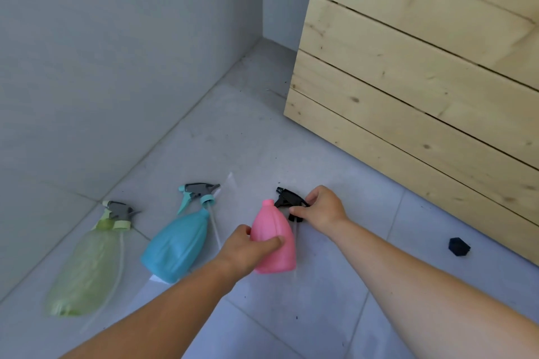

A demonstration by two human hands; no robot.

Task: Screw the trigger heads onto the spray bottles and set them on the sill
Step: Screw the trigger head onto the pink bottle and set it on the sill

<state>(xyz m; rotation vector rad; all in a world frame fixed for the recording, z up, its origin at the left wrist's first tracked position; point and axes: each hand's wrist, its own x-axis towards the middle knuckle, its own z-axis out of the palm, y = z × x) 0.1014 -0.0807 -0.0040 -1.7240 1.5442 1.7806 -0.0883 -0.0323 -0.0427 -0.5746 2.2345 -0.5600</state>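
Three plastic spray bottles lie before us on the pale grey tiled floor (320,300), and we have both bare hands on the nearest of them. Our left hand (248,251) is wrapped around the lower body of the pink opaque plastic bottle (272,230), thumb across its front and fingers behind it, so the bottle sits clasped with its open neck pointing away from us. Just beyond that neck, our right hand (320,213) pinches the black plastic trigger head (288,198) between thumb and fingers; the head is beside the neck and not seated on it, and its thin clear dip tube (295,230) trails back along the bottle's right side. To the left of our left-hand grip, near it but apart, lies the turquoise plastic bottle (175,245) on its side, with a grey and turquoise trigger head (198,192) loose at its neck. Further left again lies the translucent lime-green bottle (84,268), its grey and pale green trigger head (118,213) resting at its neck, unscrewed as far as we can tell. To the right of our right-hand grip, well apart, a small dark hexagonal cap (459,246) sits on the tiles near the foot of a pale wooden plank crate (423,81).
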